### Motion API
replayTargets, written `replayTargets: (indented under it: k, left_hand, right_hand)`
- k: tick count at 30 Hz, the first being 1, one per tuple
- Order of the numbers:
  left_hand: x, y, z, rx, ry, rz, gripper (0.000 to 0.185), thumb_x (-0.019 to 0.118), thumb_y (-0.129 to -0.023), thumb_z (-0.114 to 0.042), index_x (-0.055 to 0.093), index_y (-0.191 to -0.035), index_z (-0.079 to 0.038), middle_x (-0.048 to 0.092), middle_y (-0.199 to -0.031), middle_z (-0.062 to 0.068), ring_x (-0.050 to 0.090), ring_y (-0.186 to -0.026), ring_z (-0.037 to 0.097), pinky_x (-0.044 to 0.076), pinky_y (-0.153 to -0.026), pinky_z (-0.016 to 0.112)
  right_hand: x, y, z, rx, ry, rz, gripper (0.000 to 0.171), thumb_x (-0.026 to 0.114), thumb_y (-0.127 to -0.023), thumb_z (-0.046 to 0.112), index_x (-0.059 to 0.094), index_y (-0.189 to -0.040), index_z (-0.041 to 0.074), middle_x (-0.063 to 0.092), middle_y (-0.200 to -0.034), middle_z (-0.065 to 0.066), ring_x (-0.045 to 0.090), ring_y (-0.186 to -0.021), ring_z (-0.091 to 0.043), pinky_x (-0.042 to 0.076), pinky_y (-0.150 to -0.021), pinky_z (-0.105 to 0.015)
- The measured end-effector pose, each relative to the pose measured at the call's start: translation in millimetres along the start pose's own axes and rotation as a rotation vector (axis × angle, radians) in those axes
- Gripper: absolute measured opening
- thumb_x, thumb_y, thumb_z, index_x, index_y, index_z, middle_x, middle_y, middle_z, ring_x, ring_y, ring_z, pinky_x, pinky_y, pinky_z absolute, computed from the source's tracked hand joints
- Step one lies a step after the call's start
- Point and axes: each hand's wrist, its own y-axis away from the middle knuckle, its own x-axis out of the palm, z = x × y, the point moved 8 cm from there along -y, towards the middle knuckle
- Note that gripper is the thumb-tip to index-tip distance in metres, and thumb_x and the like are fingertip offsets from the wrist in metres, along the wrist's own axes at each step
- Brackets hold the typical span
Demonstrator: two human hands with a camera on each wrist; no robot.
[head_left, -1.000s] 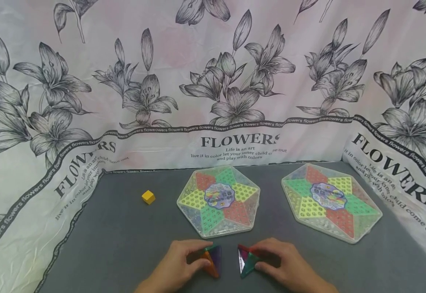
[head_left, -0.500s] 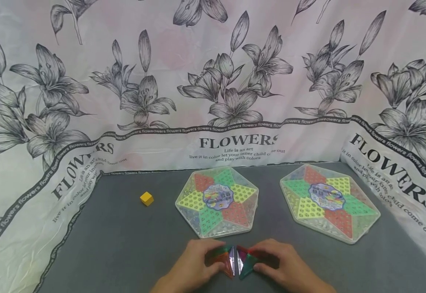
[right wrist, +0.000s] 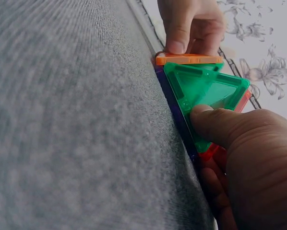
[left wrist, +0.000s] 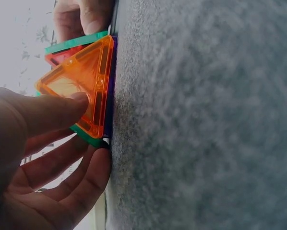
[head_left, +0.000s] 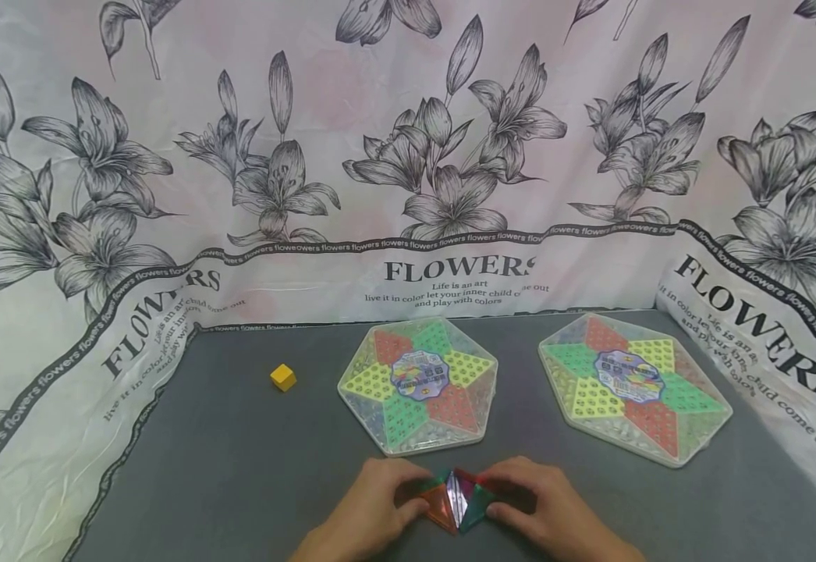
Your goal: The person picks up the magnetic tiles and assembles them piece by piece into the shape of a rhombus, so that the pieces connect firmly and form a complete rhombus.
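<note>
At the bench's (head_left: pixel 239 468) near edge, about 6 o'clock in the head view, two small pyramids built of translucent triangular tiles stand touching each other. The left hand (head_left: pixel 369 511) has its grip closed on the left pyramid (head_left: pixel 438 503), thumb pressed flat on the orange tile (left wrist: pixel 81 88) with the other fingers curled beneath. The right hand (head_left: pixel 551 511) grips the right pyramid (head_left: pixel 474 499) the same way, thumb on the green tile (right wrist: pixel 203 93). Both pyramids rest on the grey cloth, meeting along an upright seam.

The likeliest trouble, as I judge it, is a collapse: the thumbs push on sloped faces, and too firm a squeeze could fold a tile inward or pop an edge loose. If the two bases are not square to each other, the faces may meet askew, or one pyramid could skid on the cloth.

Hard to make out: the seam itself is a thin bright sliver, so whether the faces are fully flush cannot be told. The palms hide the outer tiles, and both forearms are cut off at the bottom edge. At 12 o'clock lies a hexagonal game board (head_left: pixel 418 386), a second board (head_left: pixel 633 386) at 2 o'clock, and a yellow cube (head_left: pixel 283 377) at 10 o'clock; the printing on the boards' middles is unreadable.
</note>
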Motion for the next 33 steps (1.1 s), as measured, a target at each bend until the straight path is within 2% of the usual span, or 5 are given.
replayTargets:
  k: [10, 17, 25, 29, 33]
  left_hand:
    - [0.8, 0.6, 0.0, -0.008, -0.002, -0.005, 0.027, 0.087, -0.094, -0.014, 0.083, -0.121, -0.015, 0.082, -0.119, -0.003, 0.073, -0.113, 0.007, 0.062, -0.096, 0.029]
    - [0.4, 0.2, 0.0, -0.009, -0.011, -0.014, 0.026, 0.088, -0.094, -0.015, 0.084, -0.119, -0.015, 0.082, -0.117, -0.004, 0.073, -0.112, 0.006, 0.062, -0.095, 0.029]
    - [1.9, -0.6, 0.5, -0.016, 0.012, 0.011, 0.027, 0.088, -0.094, -0.017, 0.083, -0.121, -0.017, 0.082, -0.117, -0.005, 0.069, -0.102, 0.000, 0.060, -0.084, 0.024]
    - [2.3, -0.6, -1.5, -0.002, 0.019, 0.018, 0.029, 0.088, -0.094, -0.017, 0.083, -0.123, -0.016, 0.082, -0.118, -0.005, 0.071, -0.106, 0.001, 0.061, -0.088, 0.025]
    - [3.1, -0.2, -1.5, 0.001, 0.021, 0.019, 0.029, 0.088, -0.094, -0.017, 0.083, -0.123, -0.016, 0.081, -0.119, -0.004, 0.072, -0.109, 0.003, 0.061, -0.091, 0.026]
  right_hand:
    - [-0.2, 0.7, 0.3, -0.024, 0.020, -0.010, 0.044, 0.091, -0.091, 0.017, 0.075, -0.132, 0.027, 0.078, -0.119, 0.011, 0.073, -0.106, -0.009, 0.057, -0.093, -0.019]
    - [0.1, 0.6, 0.5, 0.002, -0.020, -0.012, 0.043, 0.088, -0.094, 0.015, 0.074, -0.133, 0.025, 0.077, -0.121, 0.007, 0.074, -0.105, -0.009, 0.062, -0.088, -0.024]
    - [0.3, -1.3, 4.6, 0.027, -0.031, -0.043, 0.045, 0.088, -0.093, 0.010, 0.073, -0.135, 0.020, 0.077, -0.124, 0.003, 0.074, -0.105, -0.010, 0.063, -0.084, -0.026]
    - [2.0, -2.4, 5.5, 0.051, -0.073, -0.045, 0.045, 0.085, -0.096, 0.009, 0.073, -0.137, 0.022, 0.076, -0.127, 0.003, 0.073, -0.110, -0.010, 0.064, -0.088, -0.026]
    - [4.0, -2.8, 5.5, 0.063, -0.138, -0.043, 0.043, 0.083, -0.097, 0.007, 0.073, -0.137, 0.019, 0.076, -0.128, -0.001, 0.074, -0.113, -0.012, 0.064, -0.091, -0.026]
